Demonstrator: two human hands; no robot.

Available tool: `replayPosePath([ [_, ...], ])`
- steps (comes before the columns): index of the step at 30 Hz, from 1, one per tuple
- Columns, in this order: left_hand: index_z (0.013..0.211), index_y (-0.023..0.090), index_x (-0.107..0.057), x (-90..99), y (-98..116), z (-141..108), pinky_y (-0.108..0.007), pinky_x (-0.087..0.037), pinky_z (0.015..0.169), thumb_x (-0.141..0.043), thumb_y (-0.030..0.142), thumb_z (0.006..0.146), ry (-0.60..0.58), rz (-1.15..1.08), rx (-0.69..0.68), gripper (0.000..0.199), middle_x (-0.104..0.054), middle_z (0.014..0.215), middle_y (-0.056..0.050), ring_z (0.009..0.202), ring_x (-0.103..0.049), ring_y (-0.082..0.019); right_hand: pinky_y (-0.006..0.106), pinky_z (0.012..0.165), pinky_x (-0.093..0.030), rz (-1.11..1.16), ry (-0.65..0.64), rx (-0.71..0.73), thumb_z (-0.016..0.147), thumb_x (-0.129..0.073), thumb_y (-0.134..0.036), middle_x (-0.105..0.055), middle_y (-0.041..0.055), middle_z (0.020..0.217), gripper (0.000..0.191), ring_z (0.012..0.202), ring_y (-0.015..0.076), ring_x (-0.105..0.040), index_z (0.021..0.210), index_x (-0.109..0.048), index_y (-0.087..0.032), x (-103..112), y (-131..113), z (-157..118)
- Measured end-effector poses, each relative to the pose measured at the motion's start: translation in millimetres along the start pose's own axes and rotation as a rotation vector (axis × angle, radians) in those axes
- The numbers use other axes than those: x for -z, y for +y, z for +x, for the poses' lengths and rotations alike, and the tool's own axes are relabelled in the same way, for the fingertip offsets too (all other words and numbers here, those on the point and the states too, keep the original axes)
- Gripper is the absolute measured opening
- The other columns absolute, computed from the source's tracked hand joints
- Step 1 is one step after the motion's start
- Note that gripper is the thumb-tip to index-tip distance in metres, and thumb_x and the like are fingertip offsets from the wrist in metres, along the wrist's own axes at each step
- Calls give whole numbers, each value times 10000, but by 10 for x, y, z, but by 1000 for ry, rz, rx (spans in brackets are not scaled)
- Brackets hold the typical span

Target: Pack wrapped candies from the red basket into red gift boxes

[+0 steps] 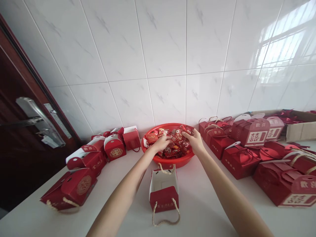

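A red plastic basket (172, 162) full of small red wrapped packets (170, 151) stands against the tiled wall. My left hand (163, 143) reaches into its left half, fingers bent over the packets; whether it grips one is hidden. On the right side of the basket, my right hand (194, 139) pinches a red patterned packet (179, 137) between thumb and fingers. Between my forearms, just in front of the basket, an open red box (164, 199) with rope handles and a white inside stands on the white table (192, 210). Nothing shows inside the box.
Several red boxes (115, 147) stand at the left, near a dark door (24, 131) with a metal handle. More closed red gift boxes (240, 161) crowd the right side. Behind them, a cardboard box (301, 128) holds red ribbons.
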State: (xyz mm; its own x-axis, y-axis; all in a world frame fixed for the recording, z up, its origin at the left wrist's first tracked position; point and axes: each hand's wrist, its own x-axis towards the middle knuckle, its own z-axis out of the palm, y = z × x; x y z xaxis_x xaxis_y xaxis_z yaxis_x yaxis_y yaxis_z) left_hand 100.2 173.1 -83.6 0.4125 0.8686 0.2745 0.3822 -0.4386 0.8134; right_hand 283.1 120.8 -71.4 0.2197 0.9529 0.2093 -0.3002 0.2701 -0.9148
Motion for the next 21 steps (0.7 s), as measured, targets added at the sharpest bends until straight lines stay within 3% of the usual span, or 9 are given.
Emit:
replayPosePath([
  [4, 755, 212, -770, -27, 36, -83, -275, -498, 606, -773, 271, 630, -220, 59, 80, 139, -765, 744, -13, 660, -670, -203, 345, 622, -566, 23, 37, 9, 550, -819, -417, -716, 5, 776, 418, 727, 227, -687, 846, -596, -225, 5, 32, 18],
  [8, 768, 205, -768, -46, 86, -122, -263, -455, 526, -810, 213, 531, -291, 90, 112, 241, -726, 656, 14, 558, -629, -183, 340, 606, -558, 17, 19, -3, 547, -820, -405, -718, 10, 778, 413, 720, 227, -686, 843, -600, -220, 4, 22, 14],
  [12, 746, 192, -727, -41, 140, -91, -309, -505, 630, -816, 195, 530, -164, 89, 89, 234, -679, 622, 17, 632, -641, -213, 351, 648, -565, 37, 36, -4, 541, -816, -379, -718, 9, 774, 401, 736, 227, -693, 843, -613, -212, -7, 3, 6],
  [16, 913, 175, -716, 7, 242, -88, -358, -527, 827, -761, 199, 616, 53, 48, 40, 301, -730, 863, -44, 881, -671, -245, 365, 673, -570, 69, 41, -3, 526, -823, -374, -722, 16, 776, 410, 749, 236, -701, 843, -623, -206, -21, -18, 0],
  [21, 1051, 181, -711, 198, 481, -410, -374, -512, 935, -732, 207, 648, 184, -90, 4, 404, -716, 1099, -69, 1021, -651, -232, 330, 575, -546, 97, 26, -30, 520, -843, -373, -702, 10, 735, 404, 662, 210, -667, 811, -617, -209, -52, -196, -62],
])
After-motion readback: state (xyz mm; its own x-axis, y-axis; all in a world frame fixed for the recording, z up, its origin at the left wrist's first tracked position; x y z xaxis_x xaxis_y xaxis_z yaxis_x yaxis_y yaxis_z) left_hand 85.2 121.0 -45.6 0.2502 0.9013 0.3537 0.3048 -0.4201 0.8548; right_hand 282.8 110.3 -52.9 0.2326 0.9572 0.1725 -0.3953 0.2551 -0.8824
